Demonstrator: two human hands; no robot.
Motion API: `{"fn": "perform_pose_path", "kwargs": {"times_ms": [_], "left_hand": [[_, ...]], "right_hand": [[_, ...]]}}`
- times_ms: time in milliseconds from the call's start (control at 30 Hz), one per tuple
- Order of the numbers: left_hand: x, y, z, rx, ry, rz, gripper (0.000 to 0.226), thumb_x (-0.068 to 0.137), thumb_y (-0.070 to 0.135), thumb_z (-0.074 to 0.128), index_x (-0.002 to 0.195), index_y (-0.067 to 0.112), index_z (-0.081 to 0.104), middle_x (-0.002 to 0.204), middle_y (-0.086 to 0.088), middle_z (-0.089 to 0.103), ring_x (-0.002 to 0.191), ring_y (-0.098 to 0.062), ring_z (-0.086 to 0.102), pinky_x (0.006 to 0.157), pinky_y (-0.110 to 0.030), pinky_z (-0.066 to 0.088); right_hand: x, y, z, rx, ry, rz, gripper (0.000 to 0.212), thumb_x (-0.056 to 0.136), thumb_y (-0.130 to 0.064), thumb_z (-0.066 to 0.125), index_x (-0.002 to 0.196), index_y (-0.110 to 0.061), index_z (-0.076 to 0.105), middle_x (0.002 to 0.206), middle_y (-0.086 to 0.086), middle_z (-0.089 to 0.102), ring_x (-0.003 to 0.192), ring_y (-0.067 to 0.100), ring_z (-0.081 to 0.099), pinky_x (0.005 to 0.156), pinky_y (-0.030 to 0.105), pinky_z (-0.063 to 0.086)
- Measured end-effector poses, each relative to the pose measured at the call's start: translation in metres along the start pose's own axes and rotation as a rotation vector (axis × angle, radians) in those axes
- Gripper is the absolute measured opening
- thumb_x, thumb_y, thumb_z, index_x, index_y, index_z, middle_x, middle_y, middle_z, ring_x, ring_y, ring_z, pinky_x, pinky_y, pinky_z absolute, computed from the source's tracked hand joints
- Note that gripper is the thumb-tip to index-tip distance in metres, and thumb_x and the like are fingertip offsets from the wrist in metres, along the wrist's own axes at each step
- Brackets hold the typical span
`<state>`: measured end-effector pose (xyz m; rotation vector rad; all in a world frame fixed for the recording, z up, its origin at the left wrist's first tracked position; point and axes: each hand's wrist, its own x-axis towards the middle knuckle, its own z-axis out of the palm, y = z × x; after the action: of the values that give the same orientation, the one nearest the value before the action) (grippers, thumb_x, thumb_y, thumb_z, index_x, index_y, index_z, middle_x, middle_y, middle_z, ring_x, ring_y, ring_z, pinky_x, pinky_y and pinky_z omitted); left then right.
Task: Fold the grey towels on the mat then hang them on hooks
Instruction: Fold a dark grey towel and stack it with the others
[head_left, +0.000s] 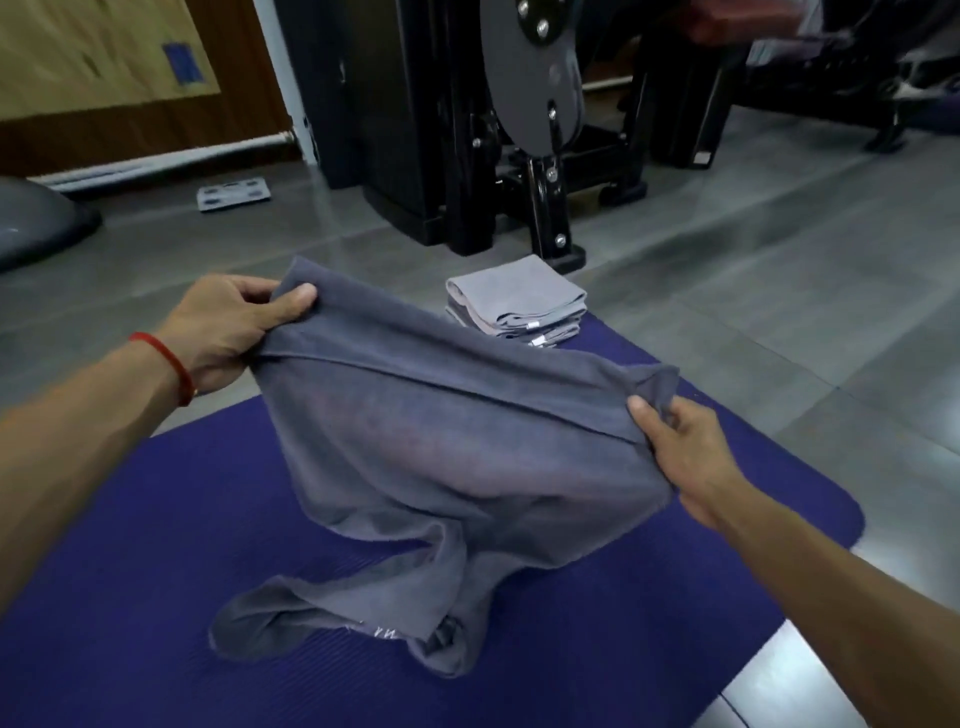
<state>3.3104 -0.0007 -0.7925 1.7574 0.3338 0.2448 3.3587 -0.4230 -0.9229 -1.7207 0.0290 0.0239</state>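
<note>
Above the blue mat (156, 571), two bare arms reached out from the near edge, one from the left and one from the right. The left hand (228, 327) was up at the far left, with a red string (171, 364) round its wrist. Its thumb lay on top of a grey towel (441, 441) and its fingers curled under the corner, so it pinched the cloth tight. The right hand (675, 447) was lower and nearer, on the right side. Its thumb pressed on top of the other corner and its fingers curled under, so it gripped the towel too.

The towel hung stretched between both hands, with its top edge folded over in a long band. Its middle sagged down, and its bottom end lay crumpled on the mat, near the person.

At the far end of the mat sat a small pile of folded towels (514, 306), light grey and stacked flat. The pile was well apart from both hands and partly hidden behind the held towel.

Past the mat was a grey tiled floor (779, 260). A big black gym machine (519, 130) stood on it at the far side. A flat scale (234, 193) lay on the floor at the far left, near a wooden wall (104, 62).
</note>
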Motion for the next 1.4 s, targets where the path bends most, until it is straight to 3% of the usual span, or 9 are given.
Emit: {"fn": "perform_pose_path", "kwargs": {"times_ms": [167, 300, 400, 567, 700, 800, 967, 1167, 1400], "left_hand": [[0.023, -0.025, 0.03, -0.039, -0.242, -0.255, 0.058, 0.08, 0.031, 0.074, 0.122, -0.008, 0.064, 0.113, -0.02, 0.07, 0.085, -0.017, 0.071, 0.075, -0.024, 0.061], [0.054, -0.047, 0.079, -0.013, -0.476, -0.384, 0.071, 0.049, 0.037, 0.1, 0.105, 0.001, 0.075, 0.107, -0.017, 0.074, 0.09, -0.018, 0.073, 0.073, -0.025, 0.06], [0.085, -0.056, 0.142, 0.069, -0.323, -0.32, 0.028, 0.069, 0.023, 0.085, 0.09, 0.008, 0.073, 0.096, -0.015, 0.069, 0.074, -0.018, 0.069, 0.065, -0.023, 0.06], [0.158, -0.038, 0.286, 0.56, -0.091, 0.101, 0.02, 0.078, 0.022, 0.086, 0.093, 0.012, 0.077, 0.082, -0.001, 0.067, 0.077, -0.013, 0.06, 0.07, -0.023, 0.05], [0.188, -0.028, 0.395, 0.739, -0.048, 0.218, 0.023, 0.078, 0.023, 0.073, 0.101, 0.026, 0.075, 0.109, -0.007, 0.073, 0.106, -0.023, 0.067, 0.093, -0.033, 0.054], [0.167, -0.072, 0.437, 0.948, -0.235, 0.181, 0.036, 0.081, 0.019, 0.061, 0.116, 0.017, 0.067, 0.124, -0.018, 0.063, 0.117, -0.039, 0.06, 0.098, -0.041, 0.051], [0.039, -0.167, 0.363, 1.014, -0.595, 0.227, 0.062, 0.083, 0.047, 0.057, 0.139, 0.021, 0.051, 0.135, -0.011, 0.051, 0.123, -0.035, 0.049, 0.103, -0.048, 0.045], [-0.103, -0.22, 0.189, 1.081, -0.478, 0.264, 0.074, 0.081, 0.07, 0.051, 0.143, 0.03, 0.044, 0.145, 0.006, 0.045, 0.125, -0.02, 0.049, 0.097, -0.049, 0.046], [-0.176, -0.256, 0.086, 1.153, -0.348, 0.073, 0.06, 0.08, 0.04, 0.041, 0.138, 0.026, 0.042, 0.113, -0.003, 0.07, 0.092, -0.025, 0.071, 0.079, -0.041, 0.058]], "right_hand": [[-0.007, 0.039, -0.03, 0.142, 0.011, 0.18, 0.026, 0.101, -0.029, 0.061, 0.098, -0.007, 0.074, 0.09, 0.008, 0.079, 0.079, 0.018, 0.075, 0.064, 0.028, 0.058], [-0.008, 0.085, -0.063, 0.16, 0.128, 0.309, 0.03, 0.104, -0.033, 0.055, 0.101, -0.009, 0.073, 0.097, 0.01, 0.077, 0.087, 0.025, 0.073, 0.073, 0.038, 0.057], [-0.008, 0.107, -0.09, 0.188, 0.331, 0.291, 0.023, 0.104, -0.03, 0.057, 0.104, -0.012, 0.071, 0.098, 0.007, 0.076, 0.084, 0.019, 0.071, 0.068, 0.031, 0.056], [0.013, 0.124, -0.127, -0.008, 0.664, 0.166, 0.017, 0.104, -0.027, 0.055, 0.099, -0.016, 0.068, 0.084, -0.005, 0.069, 0.067, 0.0, 0.062, 0.057, 0.008, 0.047], [0.035, 0.147, -0.152, -0.109, 0.795, 0.277, 0.027, 0.104, -0.033, 0.051, 0.091, -0.013, 0.065, 0.078, 0.0, 0.063, 0.07, 0.016, 0.057, 0.061, 0.026, 0.047], [0.03, 0.17, -0.163, -0.229, 0.694, 0.458, 0.021, 0.101, -0.033, 0.05, 0.106, -0.016, 0.061, 0.088, 0.001, 0.064, 0.084, 0.027, 0.064, 0.079, 0.043, 0.056], [-0.014, 0.182, -0.15, -0.614, 0.387, 0.261, 0.038, 0.095, -0.031, 0.054, 0.127, -0.011, 0.051, 0.117, 0.01, 0.058, 0.1, 0.027, 0.057, 0.089, 0.044, 0.052], [-0.024, 0.146, -0.103, -0.73, -0.022, -0.068, 0.039, 0.093, -0.011, 0.06, 0.131, -0.016, 0.054, 0.127, -0.002, 0.045, 0.104, 0.018, 0.055, 0.089, 0.032, 0.048], [-0.047, 0.118, 0.046, -0.944, -0.709, -0.603, 0.072, 0.084, -0.039, 0.063, 0.151, -0.036, 0.037, 0.16, -0.001, 0.031, 0.137, 0.021, 0.038, 0.112, 0.04, 0.034]]}}
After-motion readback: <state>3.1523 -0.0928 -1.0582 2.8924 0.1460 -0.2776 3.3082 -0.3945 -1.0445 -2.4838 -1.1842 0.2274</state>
